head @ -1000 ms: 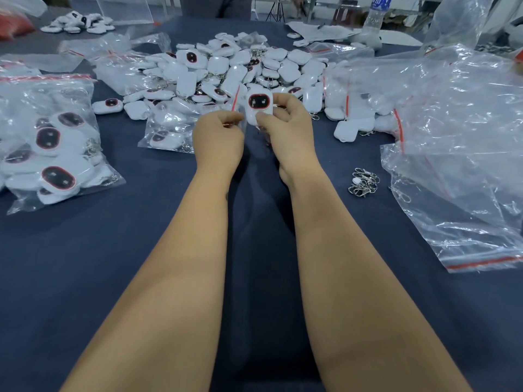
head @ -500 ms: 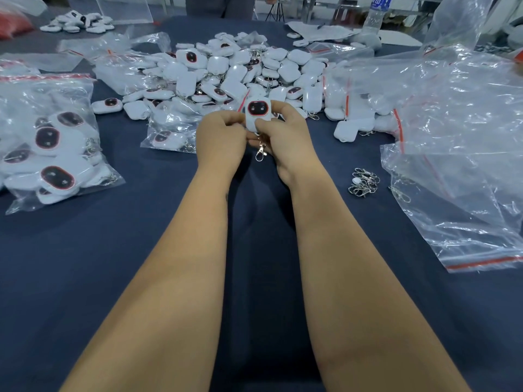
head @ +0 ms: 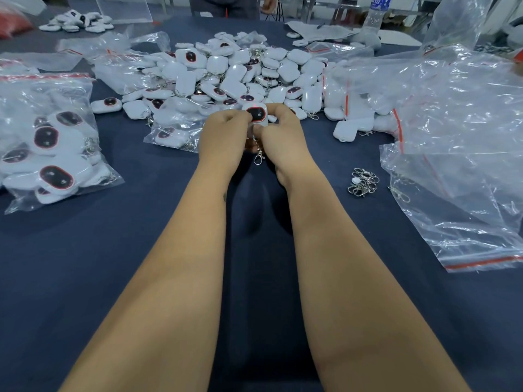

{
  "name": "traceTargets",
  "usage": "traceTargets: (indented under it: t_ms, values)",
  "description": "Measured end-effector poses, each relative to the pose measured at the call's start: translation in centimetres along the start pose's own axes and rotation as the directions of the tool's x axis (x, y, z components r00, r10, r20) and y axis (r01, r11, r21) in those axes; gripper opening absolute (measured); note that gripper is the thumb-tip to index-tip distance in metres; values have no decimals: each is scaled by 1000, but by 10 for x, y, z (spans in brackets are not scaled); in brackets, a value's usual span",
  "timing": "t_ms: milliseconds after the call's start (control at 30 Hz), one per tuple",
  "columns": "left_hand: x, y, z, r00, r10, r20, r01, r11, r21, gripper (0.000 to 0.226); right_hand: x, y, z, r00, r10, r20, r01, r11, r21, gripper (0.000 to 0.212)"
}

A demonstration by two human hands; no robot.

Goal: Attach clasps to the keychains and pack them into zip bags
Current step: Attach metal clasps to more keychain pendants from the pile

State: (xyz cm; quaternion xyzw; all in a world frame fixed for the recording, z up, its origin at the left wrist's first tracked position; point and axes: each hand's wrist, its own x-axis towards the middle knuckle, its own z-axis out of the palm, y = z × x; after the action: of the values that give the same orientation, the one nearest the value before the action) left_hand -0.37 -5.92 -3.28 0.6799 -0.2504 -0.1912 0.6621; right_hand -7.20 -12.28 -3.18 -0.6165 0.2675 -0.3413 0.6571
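Both hands meet above the dark blue table, holding one white keychain point(head: 257, 114) with a dark red-rimmed face. My left hand point(head: 223, 137) grips its left side with curled fingers. My right hand point(head: 283, 137) pinches its right side and lower end. A silver clasp point(head: 259, 157) hangs below the keychain between my hands. A big heap of loose white keychains point(head: 240, 72) lies just beyond. A small bunch of spare clasps point(head: 362, 182) lies to the right of my right forearm.
A filled zip bag point(head: 48, 154) lies at the left, a smaller one point(head: 172, 134) beside my left hand. Empty clear zip bags point(head: 458, 154) pile up at the right. A water bottle point(head: 376, 12) and a person's torso point(head: 226, 7) are at the far edge.
My hands have drawn closer together around the keychain and dropped slightly toward me. The clasp, unseen a second ago, now dangles below the keychain.
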Motion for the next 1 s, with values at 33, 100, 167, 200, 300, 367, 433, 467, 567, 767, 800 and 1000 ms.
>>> traceTargets:
  t_ms: [33,100,167,200,300,367,433,467,567,767,800,1000]
  values:
    - [1,-1,0,1000,3,2,-3,1000,15,26,0,0,0,1000,7,11,-7,1000,7,28]
    - [2,-2,0,1000,13,-1,-13,999,47,28,0,-1,0,1000,19,23,-20,1000,18,27]
    - [2,-1,1,1000,24,-1,-24,997,69,26,1,-1,0,1000,24,10,-24,1000,19,26]
    - [1,-1,1,1000,26,0,-26,997,77,24,2,-1,-1,1000,27,1,-27,999,18,25]
    - [1,-1,2,999,43,4,-44,994,101,22,4,-1,-2,999,45,-7,-44,997,59,23]
    - [2,-2,1,998,68,15,-70,991,118,24,4,-1,-1,999,44,-4,-44,995,95,24]
    - [2,-2,1,996,83,26,-85,989,125,33,4,-2,-1,999,34,2,-34,992,120,26]
    - [3,-2,2,996,83,32,-86,989,118,35,4,-2,-1,999,32,3,-32,991,127,26]
    - [2,-2,2,997,73,40,-76,993,87,24,4,-2,-2,1000,28,-6,-27,991,128,27]
    - [1,-2,1,997,63,51,-67,995,76,20,-1,-3,-1,999,-27,17,25,996,83,28]
    - [2,-3,1,997,61,52,-65,995,73,24,-2,-4,-1,999,-30,23,27,996,84,28]
    - [2,-3,1,998,49,50,-52,997,65,32,-4,-6,-2,999,-25,35,22,997,76,27]
